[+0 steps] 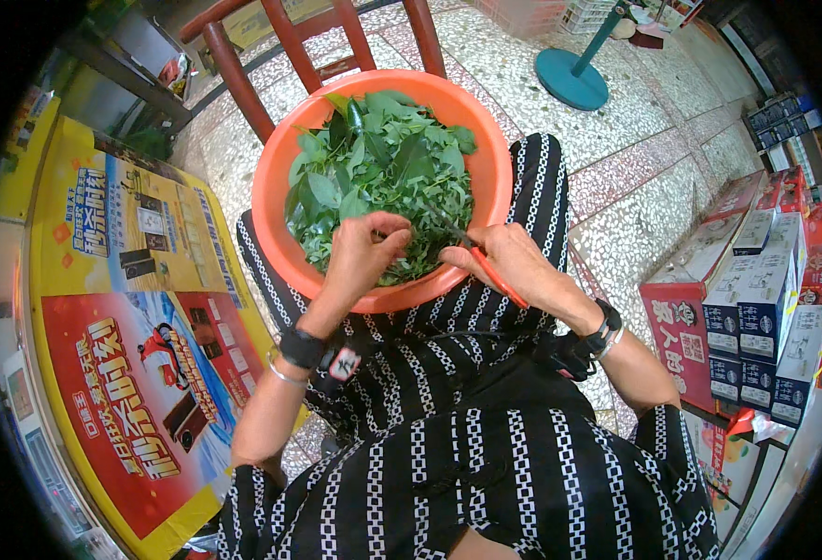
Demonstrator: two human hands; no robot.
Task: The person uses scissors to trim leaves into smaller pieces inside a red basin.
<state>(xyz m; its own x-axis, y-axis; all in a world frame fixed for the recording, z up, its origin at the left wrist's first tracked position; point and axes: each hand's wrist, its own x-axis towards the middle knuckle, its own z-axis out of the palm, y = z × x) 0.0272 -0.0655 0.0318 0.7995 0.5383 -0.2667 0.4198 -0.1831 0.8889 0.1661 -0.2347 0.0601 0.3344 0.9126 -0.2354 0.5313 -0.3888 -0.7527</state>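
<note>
An orange plastic basin [497,177] rests on my lap, filled with green leaves and cut stems [374,168]. My right hand [514,259] grips a pair of scissors [495,275] with red handles; the blades point up and left over the greens. Curled above the near side of the leaves is my left hand [366,247], its thumb and fingers drawn together. Whatever sits in that pinch is too small or hidden to tell. The scissor tips are close to the left fingers but apart from them.
A red wooden chair [341,33] stands beyond the basin. Left is a yellow and red poster-covered counter [150,308]. Stacked blue-white cartons [756,313] and a red box [682,308] line the right. A teal round stand base [571,79] sits on the speckled floor [635,177].
</note>
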